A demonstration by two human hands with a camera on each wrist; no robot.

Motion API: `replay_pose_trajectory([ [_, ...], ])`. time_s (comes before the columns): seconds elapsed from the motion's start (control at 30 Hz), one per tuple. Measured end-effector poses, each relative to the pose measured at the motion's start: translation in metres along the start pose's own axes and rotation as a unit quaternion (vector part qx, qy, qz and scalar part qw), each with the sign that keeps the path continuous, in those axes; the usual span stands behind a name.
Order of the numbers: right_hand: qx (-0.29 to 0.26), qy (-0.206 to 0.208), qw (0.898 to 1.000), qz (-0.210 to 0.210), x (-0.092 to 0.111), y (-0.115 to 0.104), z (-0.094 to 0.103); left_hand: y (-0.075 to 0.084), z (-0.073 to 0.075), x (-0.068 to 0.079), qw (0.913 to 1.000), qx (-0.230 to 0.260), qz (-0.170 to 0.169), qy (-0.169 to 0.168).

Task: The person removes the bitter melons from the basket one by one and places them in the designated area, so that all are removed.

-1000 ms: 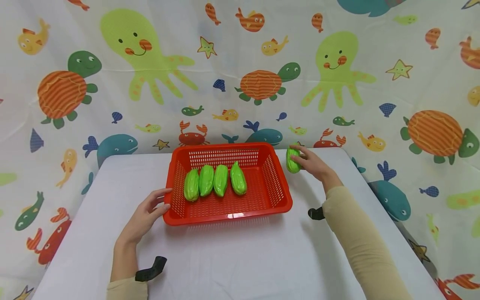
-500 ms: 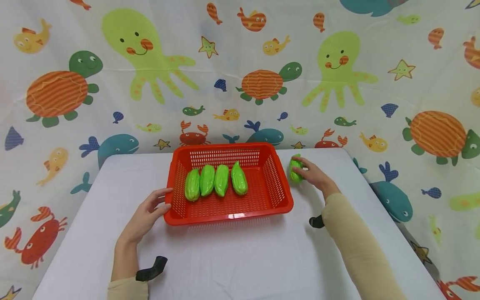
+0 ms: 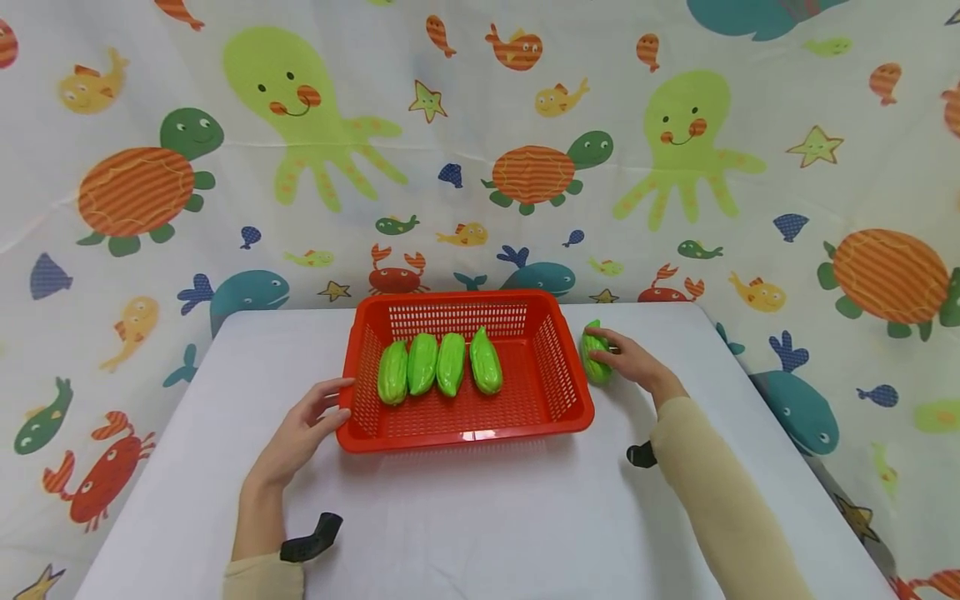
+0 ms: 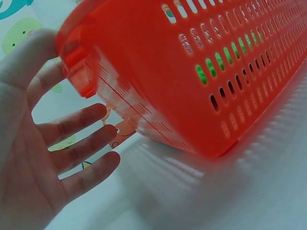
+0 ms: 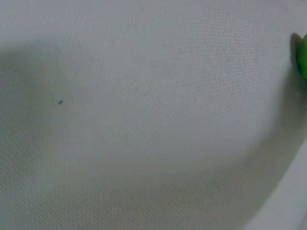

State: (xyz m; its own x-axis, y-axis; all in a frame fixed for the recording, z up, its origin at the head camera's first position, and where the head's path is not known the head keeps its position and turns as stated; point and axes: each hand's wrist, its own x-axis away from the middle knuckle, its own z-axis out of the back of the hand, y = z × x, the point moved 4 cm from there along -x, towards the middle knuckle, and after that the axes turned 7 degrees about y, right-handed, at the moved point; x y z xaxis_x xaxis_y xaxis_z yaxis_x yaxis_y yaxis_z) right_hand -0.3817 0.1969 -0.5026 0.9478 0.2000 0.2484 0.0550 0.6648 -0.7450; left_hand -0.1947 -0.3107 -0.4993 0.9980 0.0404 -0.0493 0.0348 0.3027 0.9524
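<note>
A red plastic basket [image 3: 480, 425] with slotted walls stands on the white table. Several glossy green bitter melons [image 3: 450, 364] lie side by side in its left and middle part. My left hand [image 3: 300, 433] is at the basket's left end, thumb and index fingertips at the rim; in the left wrist view its other fingers [image 4: 91, 163] are spread, touching nothing. Right of the basket, my right hand [image 3: 633, 364] has its fingers around another green bitter melon [image 3: 595, 367], low at the table and partly covered by them. The right wrist view catches only that melon's green edge [image 5: 302, 57].
White cloth covers the table [image 3: 465, 525]. Behind it hangs a curtain [image 3: 465, 83] printed with sea animals. Black straps [image 3: 311, 542] sit at both wrists.
My right hand has come down and a little toward me with the bitter melon, beside the basket's right end. The left hand and basket stay in place; the head view shifts slightly.
</note>
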Motion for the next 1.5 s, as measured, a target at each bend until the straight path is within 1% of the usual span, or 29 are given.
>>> replay_pose_trajectory([
  [0.13,0.007,-0.010,1.000,0.009,0.002,0.000,0.001,0.002,-0.001,0.000,1.0000,0.000,-0.003,-0.001],
  [0.27,-0.001,-0.019,1.000,0.003,0.002,0.000,0.001,0.001,-0.001,0.000,1.0000,-0.002,-0.005,-0.001],
  [0.47,-0.009,-0.021,1.000,-0.008,0.004,0.003,0.000,-0.003,-0.001,0.000,1.0000,-0.006,-0.001,-0.002],
  [0.6,-0.011,-0.020,1.000,-0.005,0.003,0.003,-0.001,-0.004,0.000,0.000,1.0000,-0.007,0.003,0.000],
  [0.9,-0.017,-0.015,1.000,0.000,0.003,0.001,-0.001,-0.001,0.000,0.003,1.0000,-0.009,0.002,0.002],
  [1.1,-0.016,-0.020,1.000,0.009,0.004,-0.001,0.003,0.002,0.000,0.004,0.9999,-0.012,0.004,0.003],
  [1.33,-0.022,-0.023,0.999,0.009,0.004,-0.002,0.004,0.006,-0.001,0.002,1.0000,-0.006,-0.003,0.001],
  [1.5,-0.029,-0.021,0.999,0.007,0.004,0.000,0.005,0.007,-0.001,0.003,1.0000,-0.007,-0.002,0.000],
])
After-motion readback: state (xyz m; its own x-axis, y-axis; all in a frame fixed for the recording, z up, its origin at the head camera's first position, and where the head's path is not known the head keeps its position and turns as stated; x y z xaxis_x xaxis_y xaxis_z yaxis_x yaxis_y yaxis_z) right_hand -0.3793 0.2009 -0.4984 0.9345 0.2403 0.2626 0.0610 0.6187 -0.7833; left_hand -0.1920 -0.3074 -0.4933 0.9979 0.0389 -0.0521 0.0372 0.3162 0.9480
